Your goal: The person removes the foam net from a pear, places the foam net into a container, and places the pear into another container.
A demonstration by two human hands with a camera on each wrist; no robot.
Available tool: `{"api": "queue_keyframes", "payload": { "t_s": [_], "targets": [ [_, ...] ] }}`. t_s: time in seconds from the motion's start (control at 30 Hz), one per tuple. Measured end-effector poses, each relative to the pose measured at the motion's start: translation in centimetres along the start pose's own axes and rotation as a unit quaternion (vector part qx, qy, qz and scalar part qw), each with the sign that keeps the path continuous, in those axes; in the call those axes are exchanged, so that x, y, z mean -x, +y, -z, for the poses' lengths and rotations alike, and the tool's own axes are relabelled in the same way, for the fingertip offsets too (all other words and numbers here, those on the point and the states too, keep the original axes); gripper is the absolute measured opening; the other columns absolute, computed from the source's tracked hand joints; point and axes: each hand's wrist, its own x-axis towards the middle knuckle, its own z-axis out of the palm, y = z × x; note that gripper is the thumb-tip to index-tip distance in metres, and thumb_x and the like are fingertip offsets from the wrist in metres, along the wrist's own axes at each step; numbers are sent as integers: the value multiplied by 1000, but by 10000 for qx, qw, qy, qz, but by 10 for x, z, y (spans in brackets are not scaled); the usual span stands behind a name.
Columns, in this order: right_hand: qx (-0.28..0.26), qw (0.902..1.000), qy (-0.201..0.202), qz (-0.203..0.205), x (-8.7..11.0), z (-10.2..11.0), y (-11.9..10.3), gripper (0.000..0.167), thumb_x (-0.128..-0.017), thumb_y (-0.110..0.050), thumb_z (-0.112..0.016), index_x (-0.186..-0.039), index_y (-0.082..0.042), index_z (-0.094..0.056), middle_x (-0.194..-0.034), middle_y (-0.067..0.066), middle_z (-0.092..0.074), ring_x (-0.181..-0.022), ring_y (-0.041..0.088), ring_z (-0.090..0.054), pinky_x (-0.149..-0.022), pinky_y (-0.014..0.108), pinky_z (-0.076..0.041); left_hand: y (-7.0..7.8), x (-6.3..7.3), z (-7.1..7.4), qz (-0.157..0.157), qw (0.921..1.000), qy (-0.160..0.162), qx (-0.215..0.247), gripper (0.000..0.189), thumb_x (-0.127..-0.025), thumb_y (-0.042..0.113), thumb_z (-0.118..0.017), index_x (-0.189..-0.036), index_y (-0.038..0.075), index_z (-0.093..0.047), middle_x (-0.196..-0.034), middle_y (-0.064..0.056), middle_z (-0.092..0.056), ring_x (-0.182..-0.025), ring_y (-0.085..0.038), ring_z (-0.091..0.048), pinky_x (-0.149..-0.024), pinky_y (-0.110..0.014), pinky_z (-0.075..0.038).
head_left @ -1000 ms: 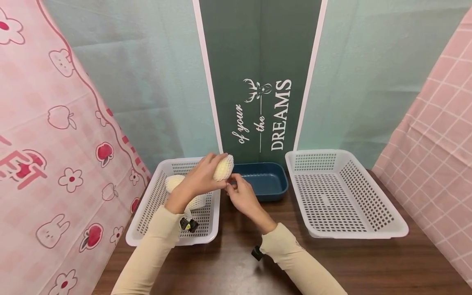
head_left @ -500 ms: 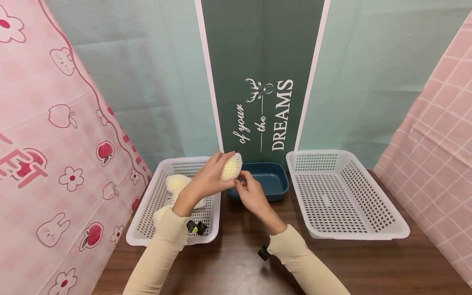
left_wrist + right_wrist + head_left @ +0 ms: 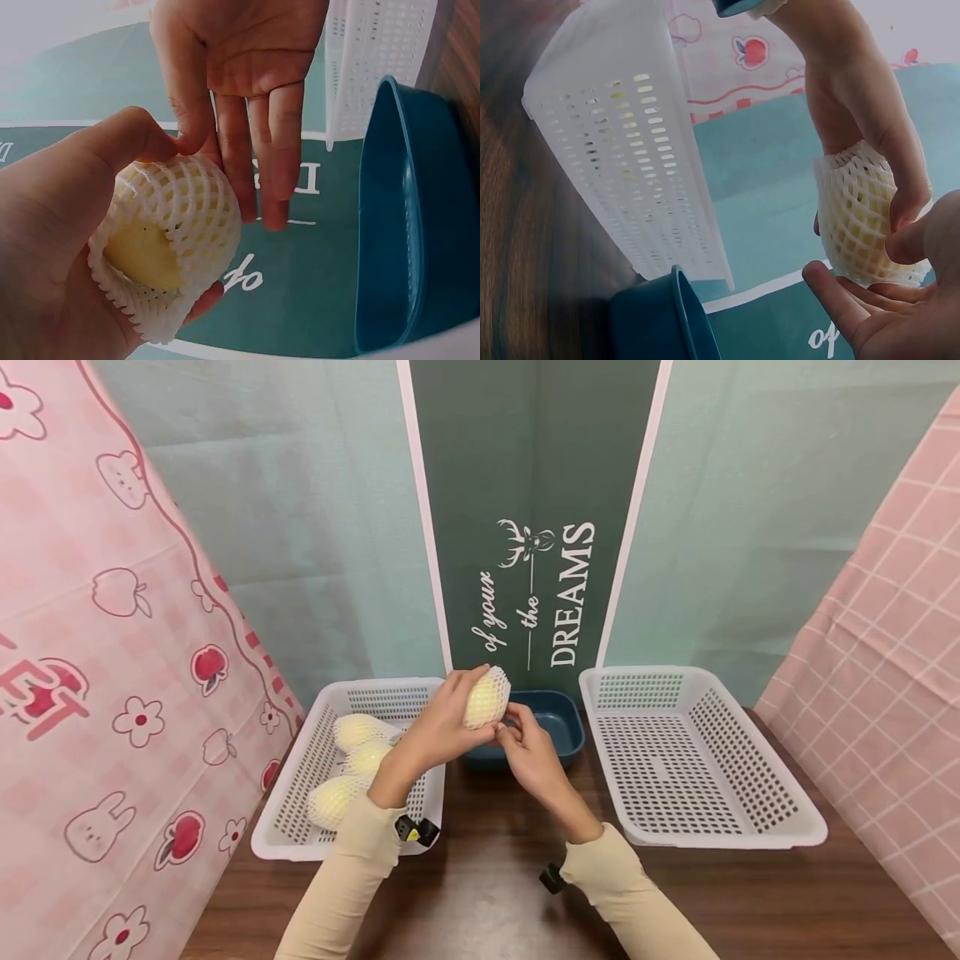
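Note:
My left hand (image 3: 442, 718) grips a pale yellow fruit (image 3: 144, 253) in a white foam net (image 3: 486, 697), held up in front of the blue basin (image 3: 573, 727). A gap in the mesh bares some speckled skin in the left wrist view. At the lower end of the net in the head view, my right hand (image 3: 534, 756) pinches the mesh between thumb and forefinger, its other fingers fairly straight in the left wrist view. Several netted fruits (image 3: 358, 731) lie in the left white basket (image 3: 281, 852), partly behind my left arm.
A second white slotted basket (image 3: 731, 841) stands to the right on the brown wooden table (image 3: 495, 893). The blue basin sits between the baskets, below my hands. Pink and green cloths hang around the back and sides.
Both hands have moved right together with the netted fruit, away from over the left basket toward the blue basin. The fruits in that basket are now more exposed.

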Motion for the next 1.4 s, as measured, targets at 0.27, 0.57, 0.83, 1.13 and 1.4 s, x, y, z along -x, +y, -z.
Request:
{"api": "queue_keyframes", "payload": {
  "t_s": [0.27, 0.57, 0.83, 1.13, 1.4],
  "targets": [
    [10, 9997, 116, 203, 5, 11, -1, 45, -112, -17, -54, -153, -4, -43, -153, 17, -58, -122, 30, -72, -105, 52, -55, 4, 0, -12, -178, 9992, 265, 242, 90, -91, 27, -83, -166, 15, -34, -148, -18, -50, -119, -32, -60, -97, -47, -56],
    [25, 9992, 126, 383, 11, 21, 0, 45, -112, -16, -54, -154, -5, -42, -155, 18, -55, -120, 32, -73, -107, 55, -54, 8, 3, -25, -29, 9962, 401, 778, 92, -91, 30, -84, -167, 20, -33, -151, -14, -48, -124, -29, -57, -101, -48, -55],
    [-11, 9984, 195, 529, 14, 28, 3, 43, -112, -17, -55, -152, -6, -44, -154, 17, -55, -119, 32, -73, -108, 52, -54, 10, 7, -35, -45, 9914, 673, 1120, 92, -92, 29, -84, -167, 21, -32, -153, -14, -46, -124, -29, -56, -100, -49, -56],
    [-179, 9984, 337, 413, 15, 34, 1, 43, -111, -19, -57, -150, -5, -46, -150, 16, -56, -120, 31, -72, -106, 42, -55, 11, 8, -43, -115, 9872, 910, 1308, 95, -90, 24, -86, -167, 19, -32, -154, -13, -48, -124, -28, -54, -102, -47, -54],
    [-231, 9984, 354, 365, 13, 38, -2, 45, -111, -20, -58, -151, -4, -46, -150, 18, -56, -120, 33, -71, -106, 42, -55, 13, 8, -46, -174, 9840, 1105, 1384, 94, -89, 25, -85, -167, 21, -32, -153, -13, -49, -121, -28, -57, -99, -45, -52]
  ]
}}
